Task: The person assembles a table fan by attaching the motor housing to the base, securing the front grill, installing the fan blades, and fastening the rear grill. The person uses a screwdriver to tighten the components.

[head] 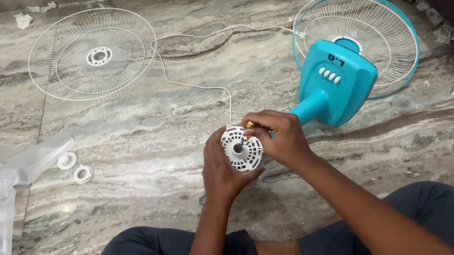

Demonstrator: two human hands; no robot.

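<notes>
Head view, lower centre: I see the teal fan body (337,82) lying just right of my hands. My left hand (222,171) grips the white slotted disc (241,149) face-up; my right hand (280,138) pinches a yellow-tipped tool (249,125) at its upper rim.

Even, fairly bright indoor light, soft and diffuse, faint sheen on the marble floor (141,132) near the clear fan blade (8,177) — weak shadows under the hands, mild wide-angle bend at the edges, overall slightly soft focus, top-right corner dark.
</notes>
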